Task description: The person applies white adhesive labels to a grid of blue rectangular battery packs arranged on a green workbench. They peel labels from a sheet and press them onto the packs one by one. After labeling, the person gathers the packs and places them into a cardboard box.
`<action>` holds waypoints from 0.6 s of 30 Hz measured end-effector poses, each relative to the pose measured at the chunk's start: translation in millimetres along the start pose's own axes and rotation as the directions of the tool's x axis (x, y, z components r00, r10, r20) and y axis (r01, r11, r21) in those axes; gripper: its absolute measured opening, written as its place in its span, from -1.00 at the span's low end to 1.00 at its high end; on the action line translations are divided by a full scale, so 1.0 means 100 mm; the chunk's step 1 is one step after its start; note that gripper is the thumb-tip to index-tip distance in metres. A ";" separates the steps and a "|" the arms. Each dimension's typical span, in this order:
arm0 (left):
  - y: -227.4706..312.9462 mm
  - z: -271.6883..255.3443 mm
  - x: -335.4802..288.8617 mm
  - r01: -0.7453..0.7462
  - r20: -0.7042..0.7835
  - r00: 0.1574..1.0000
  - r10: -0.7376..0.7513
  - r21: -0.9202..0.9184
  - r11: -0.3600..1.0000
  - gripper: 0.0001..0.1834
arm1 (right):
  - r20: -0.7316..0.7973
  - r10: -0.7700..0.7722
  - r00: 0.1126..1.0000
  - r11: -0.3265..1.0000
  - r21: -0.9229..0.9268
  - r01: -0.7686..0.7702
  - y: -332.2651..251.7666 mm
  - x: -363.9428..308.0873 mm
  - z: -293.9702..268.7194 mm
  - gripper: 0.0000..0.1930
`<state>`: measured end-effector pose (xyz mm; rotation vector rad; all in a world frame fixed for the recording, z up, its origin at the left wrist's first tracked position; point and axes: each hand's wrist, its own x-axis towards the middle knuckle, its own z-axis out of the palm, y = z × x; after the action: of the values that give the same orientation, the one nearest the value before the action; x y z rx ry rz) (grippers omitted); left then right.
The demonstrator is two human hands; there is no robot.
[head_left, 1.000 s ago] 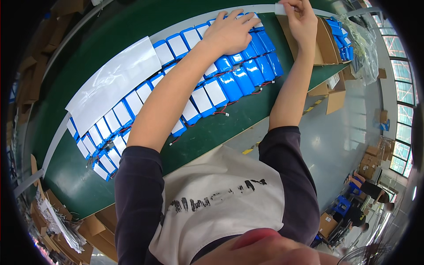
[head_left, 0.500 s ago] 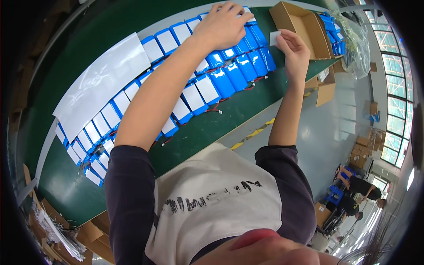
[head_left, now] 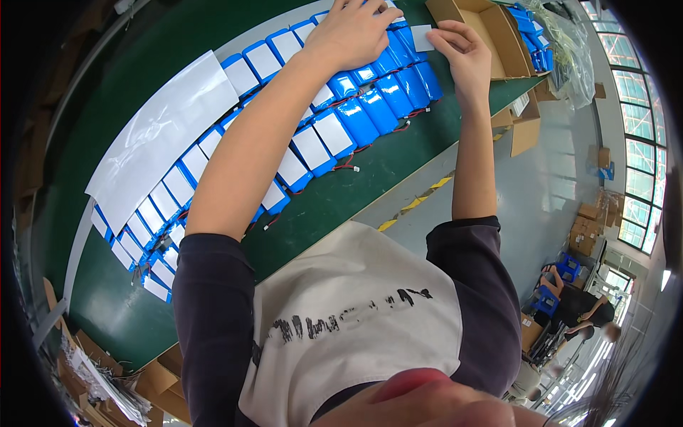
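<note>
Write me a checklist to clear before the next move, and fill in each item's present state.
1. Small white rectangular sheet secured: ok, pinched between the thumb and fingers of the right hand.
2. That sheet touching the flat blue rectangular packs: cannot tell from this angle.
3. Left hand away from the packs: not ok, it lies over the far row.
4. All packs uncovered: not ok, a large glossy white sheet overlaps some at the left.
5. Small white wire plugs off the pack tops: ok for those visible along the near edge, lying on the green table.
</note>
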<state>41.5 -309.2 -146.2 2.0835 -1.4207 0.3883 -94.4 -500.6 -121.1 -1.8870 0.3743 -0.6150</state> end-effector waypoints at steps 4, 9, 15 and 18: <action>0.00 -0.01 0.00 -0.016 0.020 1.000 0.017 -0.051 0.999 -0.61 | 0.041 0.018 0.999 1.000 -0.011 -0.018 0.07 0.08 -0.01 -0.64; 0.01 -0.05 -0.01 -0.076 0.013 0.997 0.077 -0.090 0.993 -0.59 | 0.148 0.053 0.988 0.998 -0.034 -0.048 0.22 0.17 -0.01 -0.69; 0.02 -0.08 -0.03 -0.109 0.070 0.991 0.113 -0.057 0.992 -0.52 | 0.183 0.053 0.982 0.998 0.031 -0.059 0.38 0.22 -0.04 -0.71; 0.02 -0.07 -0.02 -0.079 0.071 0.994 0.086 -0.096 0.992 -0.50 | 0.196 0.125 0.973 0.967 0.197 -0.163 0.45 0.23 -0.06 -0.71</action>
<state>39.4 -303.9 -141.3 1.9878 -1.5428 0.2743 -77.9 -535.0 -155.1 -1.6785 0.3114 -0.3653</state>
